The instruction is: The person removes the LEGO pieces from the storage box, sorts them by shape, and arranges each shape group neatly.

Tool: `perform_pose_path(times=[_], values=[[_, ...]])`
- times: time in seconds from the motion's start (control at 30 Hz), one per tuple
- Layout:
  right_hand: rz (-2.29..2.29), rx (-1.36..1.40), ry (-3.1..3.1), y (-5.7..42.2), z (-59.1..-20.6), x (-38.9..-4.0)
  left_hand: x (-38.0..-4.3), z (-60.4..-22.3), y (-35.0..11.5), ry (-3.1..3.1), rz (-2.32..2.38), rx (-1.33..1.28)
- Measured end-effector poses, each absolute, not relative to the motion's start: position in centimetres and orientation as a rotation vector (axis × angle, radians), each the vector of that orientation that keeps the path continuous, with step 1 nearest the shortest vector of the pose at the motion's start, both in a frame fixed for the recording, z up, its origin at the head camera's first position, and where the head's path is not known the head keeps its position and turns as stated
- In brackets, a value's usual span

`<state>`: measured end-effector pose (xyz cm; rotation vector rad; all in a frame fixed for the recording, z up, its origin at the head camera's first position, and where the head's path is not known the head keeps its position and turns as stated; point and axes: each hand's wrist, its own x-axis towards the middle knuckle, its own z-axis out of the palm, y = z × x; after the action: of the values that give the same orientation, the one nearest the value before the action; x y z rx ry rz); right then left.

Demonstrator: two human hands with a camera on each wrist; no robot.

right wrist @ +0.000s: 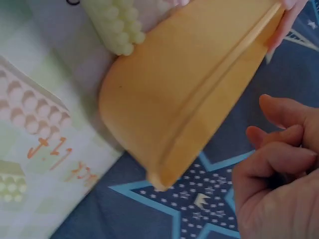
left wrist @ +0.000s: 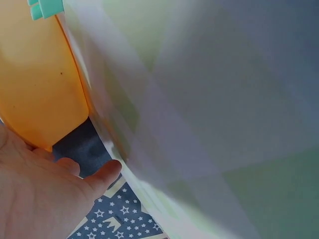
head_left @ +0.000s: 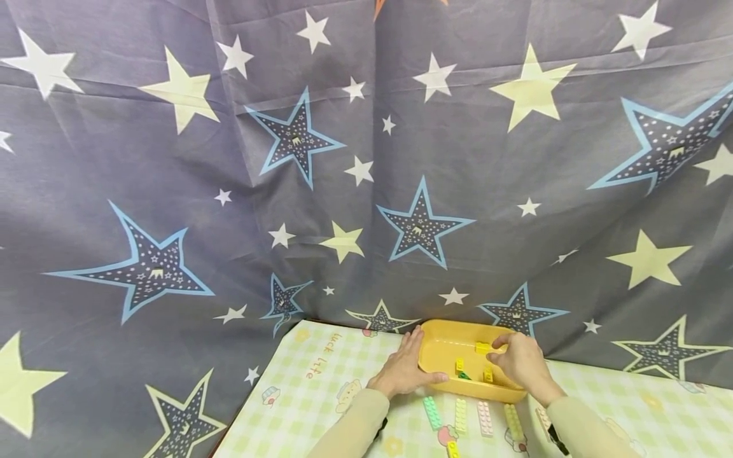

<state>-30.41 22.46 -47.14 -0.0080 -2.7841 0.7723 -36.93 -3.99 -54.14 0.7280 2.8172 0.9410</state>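
Tray [head_left: 443, 353] — yellow bricks [head_left: 482, 347] inside

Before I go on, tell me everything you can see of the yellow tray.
The yellow tray is shallow and oblong, with rounded corners and low walls; it looks like smooth plastic. It sits open side up at the far edge of the checked cloth, by the starry backdrop. Inside are a few yellow bricks and a dark green piece. The left hand touches its left end; the right hand is over its right part, contact unclear.
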Motion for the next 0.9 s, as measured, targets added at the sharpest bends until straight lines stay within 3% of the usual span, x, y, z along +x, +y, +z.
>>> perform_pose_path(times=[0.9], values=[[0.789, -0.031, -2.857, 25.7, -53.7, -38.7, -37.0, -54.5, -3.9, 2.821, 0.918, 0.687]])
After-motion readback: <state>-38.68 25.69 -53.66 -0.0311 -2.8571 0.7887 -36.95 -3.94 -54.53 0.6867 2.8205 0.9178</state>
